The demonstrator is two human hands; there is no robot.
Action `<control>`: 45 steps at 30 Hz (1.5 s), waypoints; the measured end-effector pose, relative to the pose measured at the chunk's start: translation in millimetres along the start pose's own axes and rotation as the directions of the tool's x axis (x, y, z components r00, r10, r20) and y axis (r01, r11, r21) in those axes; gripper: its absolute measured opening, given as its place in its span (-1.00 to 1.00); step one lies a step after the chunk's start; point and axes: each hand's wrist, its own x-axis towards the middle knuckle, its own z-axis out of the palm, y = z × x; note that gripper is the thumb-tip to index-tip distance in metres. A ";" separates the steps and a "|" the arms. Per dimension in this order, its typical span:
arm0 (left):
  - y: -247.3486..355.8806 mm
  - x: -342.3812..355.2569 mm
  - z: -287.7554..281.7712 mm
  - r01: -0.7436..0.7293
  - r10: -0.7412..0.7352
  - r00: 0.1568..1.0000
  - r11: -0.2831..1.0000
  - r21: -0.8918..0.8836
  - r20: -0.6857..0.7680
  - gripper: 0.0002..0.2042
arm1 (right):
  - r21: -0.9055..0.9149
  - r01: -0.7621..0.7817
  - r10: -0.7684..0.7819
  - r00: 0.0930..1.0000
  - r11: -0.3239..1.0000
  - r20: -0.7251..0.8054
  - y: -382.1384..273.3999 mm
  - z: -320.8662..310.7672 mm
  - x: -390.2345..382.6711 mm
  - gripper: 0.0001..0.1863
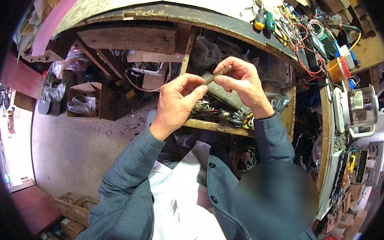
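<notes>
A slim, olive-brown rod (218,75), shaped like a pen, is held slantwise between both hands above an open wooden drawer (219,127). Its lower left end sits pinched between the thumb and fingers of my left hand (175,101). My right hand (241,82) grips the upper right part with thumb and fingertips. Beneath the hands, the drawer holds a flat greyish case (224,95), several small tools and loose metal bits. Pliers with yellow and black handles (239,120) lie near its front edge. The fingers cover parts of the rod.
On the workbench (162,11) lie yellow and green-handled screwdrivers (265,21) and tangled red test leads (304,50). A clear-bodied appliance with a white handle (361,108) stands right. A cardboard box (85,100) sits on the floor at left. A round blur hides the lower right.
</notes>
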 end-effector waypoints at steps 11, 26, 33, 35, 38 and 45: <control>-7.5 1.6 -1.8 -0.098 0.070 0.993 0.927 -0.361 -0.091 -0.66 | -0.151 -0.117 0.137 0.981 0.982 0.135 8.7 4.7 3.3 -0.81; -3.0 -1.2 -3.5 -0.030 0.015 0.998 0.953 -0.302 -0.053 -0.72 | 0.341 -0.236 0.240 0.970 0.910 0.030 12.0 -19.4 7.5 -0.70; -3.6 -1.7 -4.3 -0.008 -0.001 0.999 0.959 -0.284 -0.032 -0.79 | 0.367 -0.206 0.220 0.975 0.907 0.005 14.8 -25.4 7.9 -0.66; -1.7 -1.9 -4.6 0.004 -0.012 0.999 0.964 -0.267 -0.030 -0.81 | 0.325 -0.215 0.222 0.975 0.921 0.016 14.5 -23.7 6.7 -0.68; -1.7 -2.7 -4.5 0.003 -0.010 1.000 0.965 -0.264 -0.025 -0.82 | 0.261 -0.199 0.205 0.979 0.945 0.003 9.1 -14.2 5.9 -0.78; -4.4 -1.0 2.1 -0.018 0.019 1.000 0.999 -0.049 0.021 -0.84 | 0.257 -0.116 0.122 0.992 0.959 -0.008 10.0 -19.5 2.9 -0.83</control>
